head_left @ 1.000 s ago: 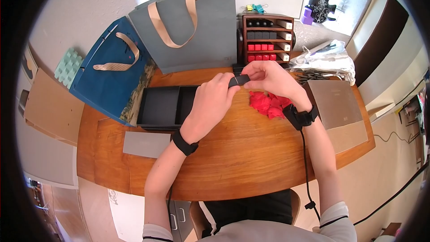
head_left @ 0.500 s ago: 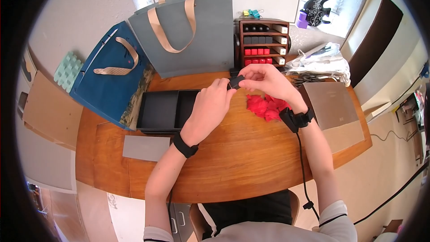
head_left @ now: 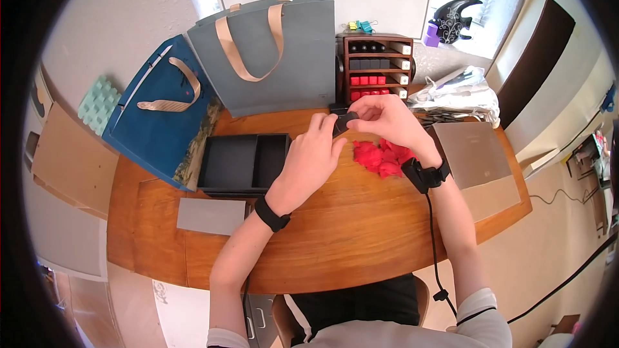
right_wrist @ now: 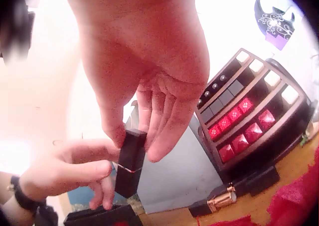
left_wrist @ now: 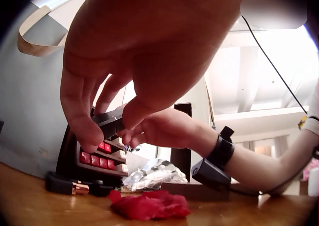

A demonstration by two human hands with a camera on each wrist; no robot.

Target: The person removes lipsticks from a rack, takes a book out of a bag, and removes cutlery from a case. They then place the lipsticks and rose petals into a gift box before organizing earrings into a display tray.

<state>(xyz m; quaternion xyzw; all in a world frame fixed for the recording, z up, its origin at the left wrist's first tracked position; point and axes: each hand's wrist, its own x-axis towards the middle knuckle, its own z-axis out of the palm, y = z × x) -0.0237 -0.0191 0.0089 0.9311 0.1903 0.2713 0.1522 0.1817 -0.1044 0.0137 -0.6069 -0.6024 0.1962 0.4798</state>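
Observation:
A black, square-sided lipstick [right_wrist: 130,161], its cap seam showing as a thin bright line, is held up over the table. My right hand [head_left: 391,120] pinches its upper end between thumb and fingers. Close beside the lower part is my left hand [head_left: 313,158], its thumb [head_left: 340,146] spread away from the lipstick in the head view and its other fingers near the side. From the left wrist view, the left fingertips overlap the lipstick's outline. Behind the hands stands a wooden rack [head_left: 376,64] with rows of black and red lipsticks.
Red crumpled petals [head_left: 380,156] lie under my right hand. A lipstick with a rose-gold collar [right_wrist: 223,200] lies before the rack. A black box [head_left: 225,162], grey card [head_left: 211,215], blue bag [head_left: 161,116] and grey bag [head_left: 277,45] occupy the left; a brown folder [head_left: 474,154] lies right.
The left thumb has moved off the lipstick and the left fingers have loosened. The right hand keeps its pinch as the lipstick tilts steeper. The head view has shifted slightly.

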